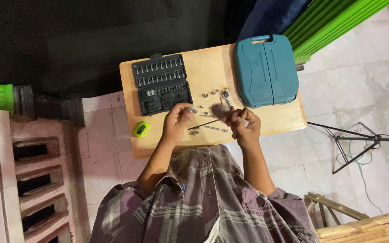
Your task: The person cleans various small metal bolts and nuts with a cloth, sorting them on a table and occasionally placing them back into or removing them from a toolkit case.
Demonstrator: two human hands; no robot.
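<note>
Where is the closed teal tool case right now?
In the head view, the teal tool case lies shut at the right end of the wooden table, just beyond the right hand.

floor: pale tiles [374, 85] | wooden table [289, 119] | black drape [68, 40] | green slats [329, 22] | tripod [356, 144]

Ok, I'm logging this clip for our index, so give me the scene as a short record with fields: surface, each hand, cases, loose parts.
surface: small wooden table on a tiled floor
left hand: left hand pinches a small silver socket
right hand: right hand grips a thin dark rod that points toward the left hand
cases: open black socket set case, closed teal tool case
loose parts: ratchet handle, silver extension bar, scattered small sockets
other: small green device at the table's edge
</note>
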